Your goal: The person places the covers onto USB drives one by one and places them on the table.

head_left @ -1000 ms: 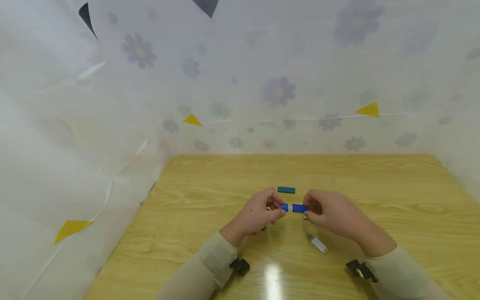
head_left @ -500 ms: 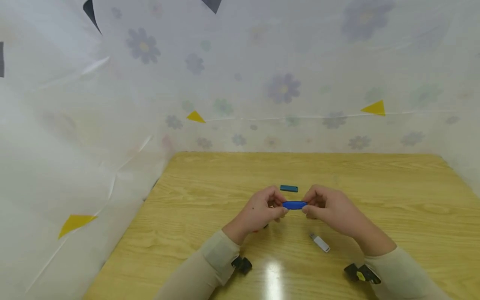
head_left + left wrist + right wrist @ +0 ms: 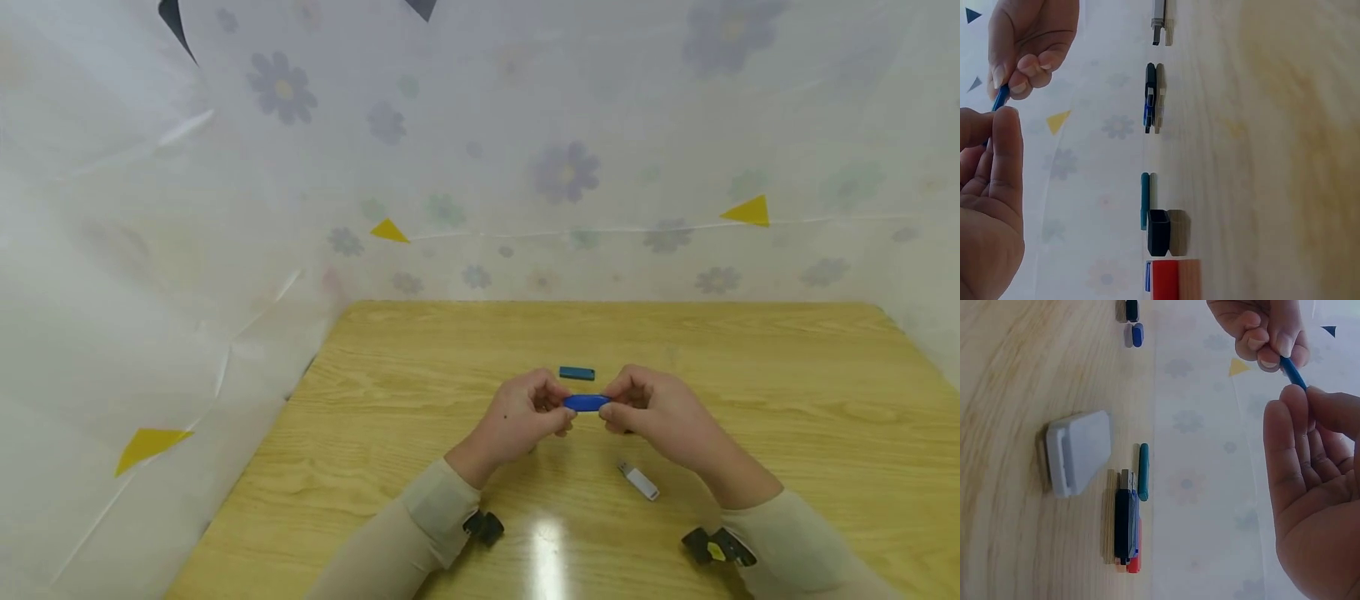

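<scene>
Between the fingertips of both hands is a blue USB stick point(image 3: 587, 403), its cap on and no metal plug showing. My left hand point(image 3: 517, 417) pinches its left end and my right hand point(image 3: 660, 417) its right end, above the table. In the left wrist view the blue stick point(image 3: 1000, 98) is mostly covered by fingers. The right wrist view also has the stick point(image 3: 1294, 373) spanning both sets of fingertips. Beyond the hands lies a teal USB stick point(image 3: 577, 373); nearer, right of centre, is a white USB stick point(image 3: 639, 482) with its plug bare.
In the left wrist view a black cap point(image 3: 1159, 231) and a red piece point(image 3: 1166, 281) lie on the table, with a dark USB stick point(image 3: 1150, 78) farther up. The right wrist view has a black USB stick point(image 3: 1124, 515) and a small blue cap point(image 3: 1138, 335).
A second ago the metal plug showed between the blue stick and its cap; half a second ago they had come together. Both hands have since stayed almost in place, holding it.
</scene>
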A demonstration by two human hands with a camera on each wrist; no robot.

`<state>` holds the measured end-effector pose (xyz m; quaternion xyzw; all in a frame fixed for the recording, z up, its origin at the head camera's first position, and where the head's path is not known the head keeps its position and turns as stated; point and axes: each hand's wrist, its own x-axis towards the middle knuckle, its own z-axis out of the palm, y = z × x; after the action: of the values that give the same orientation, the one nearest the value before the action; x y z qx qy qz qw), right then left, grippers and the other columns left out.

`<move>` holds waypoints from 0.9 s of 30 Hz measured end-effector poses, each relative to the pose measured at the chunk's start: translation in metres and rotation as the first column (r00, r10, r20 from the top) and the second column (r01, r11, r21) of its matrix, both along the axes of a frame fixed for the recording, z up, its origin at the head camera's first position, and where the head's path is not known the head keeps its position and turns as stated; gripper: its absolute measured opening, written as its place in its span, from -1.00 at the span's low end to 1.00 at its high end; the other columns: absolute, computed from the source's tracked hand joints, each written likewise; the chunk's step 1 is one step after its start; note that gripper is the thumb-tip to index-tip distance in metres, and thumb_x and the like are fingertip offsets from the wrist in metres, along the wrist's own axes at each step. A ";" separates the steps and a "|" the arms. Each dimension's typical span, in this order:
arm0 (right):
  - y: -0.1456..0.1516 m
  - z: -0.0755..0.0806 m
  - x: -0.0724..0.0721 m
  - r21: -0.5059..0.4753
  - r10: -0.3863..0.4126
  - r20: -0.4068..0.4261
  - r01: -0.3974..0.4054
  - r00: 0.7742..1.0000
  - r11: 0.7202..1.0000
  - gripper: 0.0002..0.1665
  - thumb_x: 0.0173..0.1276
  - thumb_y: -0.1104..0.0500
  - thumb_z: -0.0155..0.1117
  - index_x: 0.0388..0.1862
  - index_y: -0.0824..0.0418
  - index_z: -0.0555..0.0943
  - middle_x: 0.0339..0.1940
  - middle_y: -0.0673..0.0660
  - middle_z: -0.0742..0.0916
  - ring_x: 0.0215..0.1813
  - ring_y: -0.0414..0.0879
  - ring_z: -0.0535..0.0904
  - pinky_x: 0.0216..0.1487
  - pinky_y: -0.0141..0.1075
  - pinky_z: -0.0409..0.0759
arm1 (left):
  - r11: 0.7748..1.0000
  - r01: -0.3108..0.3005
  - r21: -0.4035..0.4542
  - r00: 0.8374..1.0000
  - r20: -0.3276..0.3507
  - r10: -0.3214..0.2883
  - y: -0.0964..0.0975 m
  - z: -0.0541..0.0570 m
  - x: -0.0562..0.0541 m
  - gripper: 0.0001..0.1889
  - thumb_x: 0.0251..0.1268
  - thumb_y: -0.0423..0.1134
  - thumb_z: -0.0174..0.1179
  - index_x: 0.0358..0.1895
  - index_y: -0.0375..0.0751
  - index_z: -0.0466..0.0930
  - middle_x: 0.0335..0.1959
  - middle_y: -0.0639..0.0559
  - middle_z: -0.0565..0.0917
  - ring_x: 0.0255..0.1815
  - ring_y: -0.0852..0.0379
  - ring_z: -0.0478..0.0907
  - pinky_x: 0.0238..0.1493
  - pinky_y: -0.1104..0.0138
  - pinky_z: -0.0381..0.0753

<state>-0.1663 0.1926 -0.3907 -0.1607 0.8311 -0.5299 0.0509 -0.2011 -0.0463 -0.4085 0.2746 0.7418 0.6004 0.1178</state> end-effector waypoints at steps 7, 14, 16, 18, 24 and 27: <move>-0.001 0.000 0.000 -0.008 -0.024 0.012 0.024 1.000 1.000 -0.70 0.45 0.03 0.37 -0.08 0.23 0.60 -0.32 0.19 0.75 -0.21 0.20 0.71 -0.16 -0.07 0.70 | 1.000 -0.007 0.014 1.000 -0.022 0.008 0.000 0.001 0.000 -0.89 0.38 -0.39 0.28 -0.10 -0.18 0.61 -0.29 -0.16 0.73 -0.37 0.10 0.71 -0.22 -0.12 0.67; 0.000 -0.006 -0.004 0.207 -0.032 -0.148 0.062 0.988 0.976 -0.80 0.44 0.06 0.38 -0.03 0.07 0.66 -0.28 -0.01 0.74 -0.25 -0.05 0.69 -0.27 -0.18 0.65 | 0.999 -0.026 -0.019 0.998 -0.053 0.025 -0.003 0.002 -0.001 -0.88 0.43 -0.30 0.27 -0.06 -0.13 0.59 -0.27 -0.12 0.73 -0.31 -0.03 0.72 -0.21 -0.02 0.70; -0.001 -0.009 -0.006 0.280 -0.019 -0.235 0.087 0.972 0.956 -0.82 0.41 0.09 0.42 -0.05 0.02 0.68 -0.23 -0.07 0.73 -0.21 -0.09 0.67 -0.23 -0.17 0.63 | 0.999 -0.027 -0.020 0.999 -0.034 0.026 -0.004 0.002 -0.001 -0.87 0.43 -0.30 0.27 -0.05 -0.13 0.59 -0.26 -0.13 0.73 -0.29 -0.09 0.72 -0.19 -0.02 0.70; -0.003 -0.011 -0.009 0.317 -0.009 -0.298 0.108 0.955 0.942 -0.82 0.38 0.10 0.45 -0.07 -0.01 0.69 -0.14 -0.06 0.71 -0.12 -0.05 0.66 -0.13 -0.08 0.64 | 0.999 -0.026 -0.018 1.000 -0.011 0.026 -0.005 0.002 -0.002 -0.87 0.43 -0.30 0.28 -0.04 -0.14 0.59 -0.25 -0.16 0.73 -0.28 -0.14 0.72 -0.17 -0.03 0.70; -0.001 -0.013 -0.017 0.343 0.013 -0.414 0.143 0.910 0.928 -0.83 0.31 0.12 0.51 -0.15 0.03 0.71 0.16 0.11 0.61 0.21 0.15 0.51 0.07 0.11 0.57 | 0.999 -0.029 -0.024 0.999 0.024 0.029 -0.003 0.001 -0.006 -0.86 0.43 -0.32 0.27 -0.04 -0.15 0.57 -0.23 -0.25 0.72 -0.26 -0.19 0.72 -0.16 -0.02 0.70; 0.001 -0.011 -0.025 0.362 0.015 -0.426 0.155 0.905 0.919 -0.86 0.30 0.14 0.51 -0.19 0.07 0.73 0.18 0.14 0.59 0.23 0.19 0.48 0.04 0.09 0.59 | 0.997 -0.055 -0.050 0.998 0.037 0.057 -0.006 0.001 -0.010 -0.80 0.46 -0.27 0.25 0.06 -0.09 0.57 -0.20 -0.21 0.71 -0.21 -0.24 0.69 -0.15 0.01 0.70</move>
<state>-0.1908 0.1933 -0.4013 -0.2272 0.9158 -0.3095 -0.1180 -0.2109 -0.0519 -0.4071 0.2390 0.7612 0.5904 0.1218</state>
